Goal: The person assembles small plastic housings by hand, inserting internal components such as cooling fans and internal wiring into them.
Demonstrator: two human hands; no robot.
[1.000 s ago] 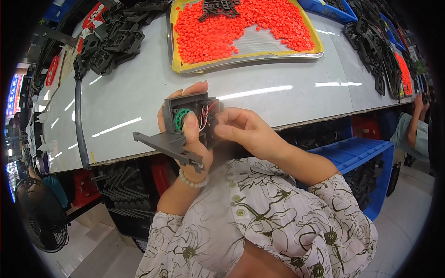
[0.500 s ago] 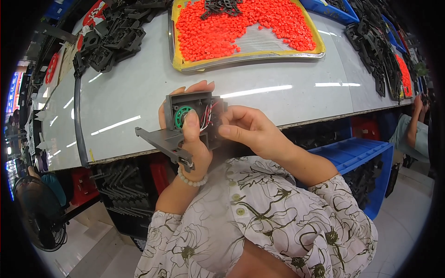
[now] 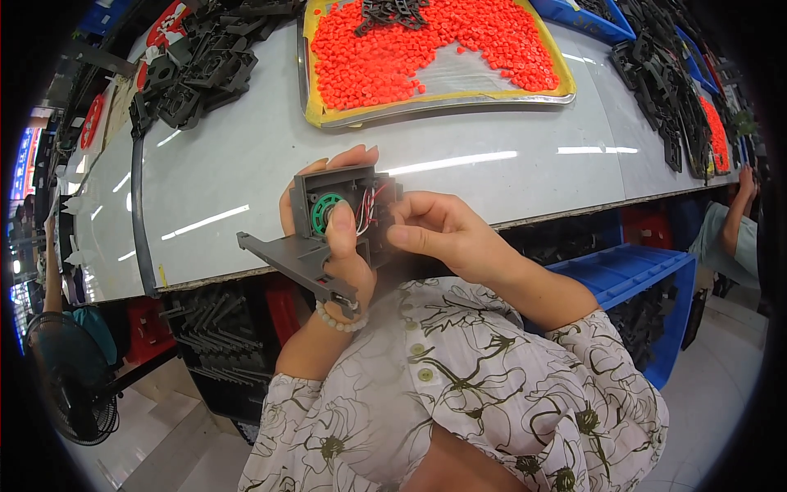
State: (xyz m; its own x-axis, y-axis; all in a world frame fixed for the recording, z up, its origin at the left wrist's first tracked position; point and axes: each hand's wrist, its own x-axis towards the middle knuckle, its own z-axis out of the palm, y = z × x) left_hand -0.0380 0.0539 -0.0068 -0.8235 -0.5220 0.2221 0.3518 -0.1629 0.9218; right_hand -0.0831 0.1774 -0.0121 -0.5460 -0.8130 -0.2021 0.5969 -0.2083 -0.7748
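Observation:
My left hand (image 3: 348, 262) is closed round a dark grey plastic housing (image 3: 285, 256), its thumb laid across the inside and its fingertips behind the far wall. Inside the housing sits a round green part (image 3: 325, 211), partly covered by the thumb. Red and white wires (image 3: 368, 211) run along the right part of the housing. A long flat arm of the housing points left over the table edge. My right hand (image 3: 447, 234) pinches at the housing's right side near the wires; what lies between its fingertips is hidden.
A metal tray (image 3: 443, 100) lined in yellow holds many small red pieces. Dark plastic parts (image 3: 201, 70) are heaped at the far left, more (image 3: 656, 82) at the right. Below the table edge are a blue crate (image 3: 631, 275) and a fan (image 3: 74, 377). Another person's arm (image 3: 738, 209) shows far right.
The housing has tilted slightly, its left arm dipping lower over my left wrist. My right fingers have shifted a little at the wires. The other person's arm at far right has moved slightly.

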